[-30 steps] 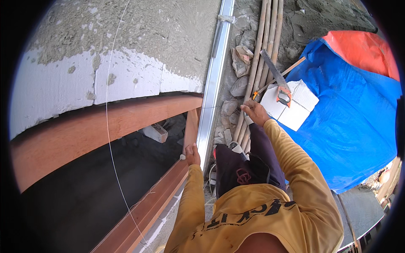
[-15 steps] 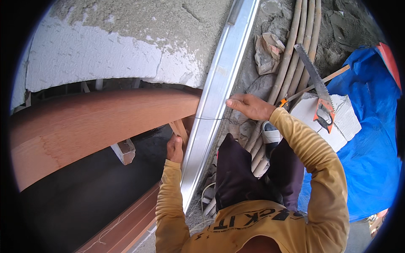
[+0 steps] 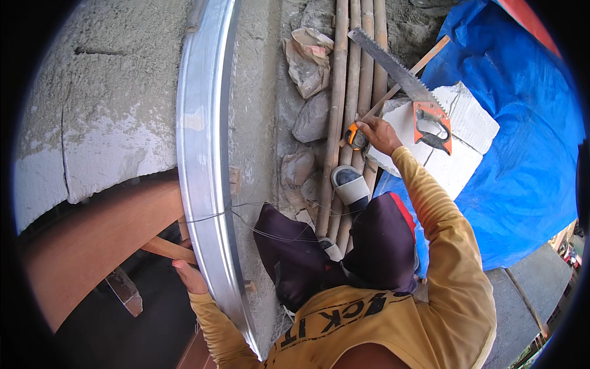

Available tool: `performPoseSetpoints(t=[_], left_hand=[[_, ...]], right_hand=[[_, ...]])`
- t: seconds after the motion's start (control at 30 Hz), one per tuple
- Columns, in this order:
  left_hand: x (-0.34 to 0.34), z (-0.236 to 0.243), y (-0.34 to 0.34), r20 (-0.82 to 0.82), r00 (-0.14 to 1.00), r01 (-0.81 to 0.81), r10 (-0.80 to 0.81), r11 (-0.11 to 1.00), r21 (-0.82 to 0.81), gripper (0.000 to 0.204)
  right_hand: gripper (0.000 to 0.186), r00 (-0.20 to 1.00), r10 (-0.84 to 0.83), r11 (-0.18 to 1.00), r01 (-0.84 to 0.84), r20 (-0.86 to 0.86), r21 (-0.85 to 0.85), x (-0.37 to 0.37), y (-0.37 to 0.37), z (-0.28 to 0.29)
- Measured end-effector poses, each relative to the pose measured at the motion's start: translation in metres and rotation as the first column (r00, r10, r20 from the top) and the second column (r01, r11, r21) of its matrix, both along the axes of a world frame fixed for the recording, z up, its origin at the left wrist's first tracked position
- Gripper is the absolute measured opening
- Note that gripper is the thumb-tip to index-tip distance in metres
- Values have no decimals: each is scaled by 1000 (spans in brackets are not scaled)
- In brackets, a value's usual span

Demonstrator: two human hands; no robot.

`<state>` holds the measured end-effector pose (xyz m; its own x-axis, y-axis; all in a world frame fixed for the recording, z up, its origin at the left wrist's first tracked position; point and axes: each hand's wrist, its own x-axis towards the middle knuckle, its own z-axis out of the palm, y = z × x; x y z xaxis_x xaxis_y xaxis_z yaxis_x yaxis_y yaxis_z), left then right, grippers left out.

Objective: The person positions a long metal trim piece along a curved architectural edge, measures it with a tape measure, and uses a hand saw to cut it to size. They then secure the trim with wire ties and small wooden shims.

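My right hand [image 3: 381,135] is at the orange and black tape measure [image 3: 354,136], its fingers closed on the edge. The tape measure is above the bamboo poles, beside white blocks [image 3: 458,132]. At the left, my left hand [image 3: 192,278] is low against a long silvery metal channel [image 3: 206,154]. Its thumb presses by a short wooden strip [image 3: 167,249], and the other fingers are mostly hidden. That strip runs between the channel and a curved reddish-brown wooden beam [image 3: 117,234]. Thin wire [image 3: 258,234] loops around the channel toward my knee.
A handsaw [image 3: 430,123] with an orange handle lies across the white blocks. Blue tarp [image 3: 516,154] spreads at the right. Bamboo poles [image 3: 339,80], stones [image 3: 313,117] and a crumpled paper bag [image 3: 308,58] lie ahead. A dark opening sits below the beam.
My right hand has left the channel's edge and moved right to the tape measure. The view has swung right; my left hand stays by the strip and channel.
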<state>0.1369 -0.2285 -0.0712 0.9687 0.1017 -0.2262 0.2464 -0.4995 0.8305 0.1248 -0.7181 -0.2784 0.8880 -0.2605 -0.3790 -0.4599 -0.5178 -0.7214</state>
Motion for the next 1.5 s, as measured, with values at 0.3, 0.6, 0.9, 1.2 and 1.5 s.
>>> performPoseSetpoints(t=[0.3,0.6,0.9,1.2,1.5], left_hand=[[-2,4,-2,3,1000,26,-27,998,56,89],[5,15,-16,146,974,147,-173,974,173,62],[8,6,-13,147,980,123,-135,988,91,53],[0,2,-13,-66,995,84,-78,991,105,75],[-2,29,-25,-79,989,134,-124,981,137,61]], right_hand=[[47,983,-75,994,86,166,-61,29,-10,43],[39,778,23,992,-96,628,83,98,52,188],[41,654,-15,999,32,756,-8,208,105,280],[46,409,145,872,-483,901,78,129,210,328],[70,405,431,824,-540,807,-170,102,250,351]])
